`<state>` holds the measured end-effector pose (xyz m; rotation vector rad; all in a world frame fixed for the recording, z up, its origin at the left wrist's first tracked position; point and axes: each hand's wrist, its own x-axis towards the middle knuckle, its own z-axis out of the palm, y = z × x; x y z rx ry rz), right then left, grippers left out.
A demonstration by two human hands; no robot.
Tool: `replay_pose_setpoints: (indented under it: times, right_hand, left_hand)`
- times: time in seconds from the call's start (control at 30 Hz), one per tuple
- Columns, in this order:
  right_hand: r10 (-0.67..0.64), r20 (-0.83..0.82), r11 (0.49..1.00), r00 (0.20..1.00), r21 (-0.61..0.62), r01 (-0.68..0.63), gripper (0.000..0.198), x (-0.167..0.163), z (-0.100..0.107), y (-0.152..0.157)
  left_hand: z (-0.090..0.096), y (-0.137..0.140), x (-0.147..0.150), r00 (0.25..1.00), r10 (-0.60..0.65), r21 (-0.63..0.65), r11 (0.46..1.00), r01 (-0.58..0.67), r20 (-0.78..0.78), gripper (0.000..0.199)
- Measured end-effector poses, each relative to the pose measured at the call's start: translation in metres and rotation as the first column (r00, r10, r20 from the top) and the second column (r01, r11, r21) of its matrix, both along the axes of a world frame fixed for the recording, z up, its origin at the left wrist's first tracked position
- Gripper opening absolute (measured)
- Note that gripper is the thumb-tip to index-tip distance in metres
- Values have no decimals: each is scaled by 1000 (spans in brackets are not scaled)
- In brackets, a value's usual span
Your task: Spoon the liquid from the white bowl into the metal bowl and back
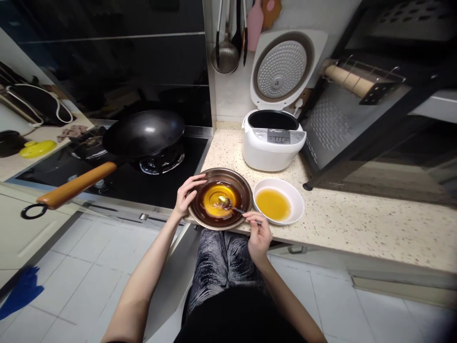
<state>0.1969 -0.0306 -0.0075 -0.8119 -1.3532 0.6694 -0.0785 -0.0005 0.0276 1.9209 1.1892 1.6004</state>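
Note:
A round metal bowl (246, 190) stands at the counter's front edge with an amber-brown liquid (210, 209) in it. My left hand (187, 193) grips its left rim, fingers over the edge. Between the closed fingers of my right hand (260, 233) is the handle of a metal spoon (225, 202), whose tip dips into the liquid near the bowl's middle. Close on the right, a white bowl (300, 202) holds a yellow-orange liquid (274, 205); my right hand is just in front of it.
Behind the bowls stands a white rice cooker (273, 155) with its lid raised. On the left, a black wok (143, 131) sits on the stove (189, 162), its wooden handle jutting over the front edge. Utensils (228, 55) hang on the wall. A dark rack (332, 138) rises at the right.

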Motion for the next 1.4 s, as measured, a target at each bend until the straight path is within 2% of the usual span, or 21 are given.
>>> replay_pose_setpoints:
  times: [0.43,0.67,1.13,1.4]
  right_hand:
    - [-40,-62,999,997,22,41,18,0,3,-5]
    - [-42,-98,998,994,51,47,18,4,12,-7]
    - [-166,-186,981,968,66,181,14,24,35,-1]
    - [-282,-187,950,941,80,301,13,46,44,7]
  left_hand:
    - [0,1,0,1000,-17,-7,1000,17,7,47]
    - [-2,1,-1,1000,-22,-9,1000,22,0,46]
    - [-2,1,-1,1000,-29,-12,1000,29,11,46]
    - [-3,3,-2,999,-39,0,999,39,3,45]
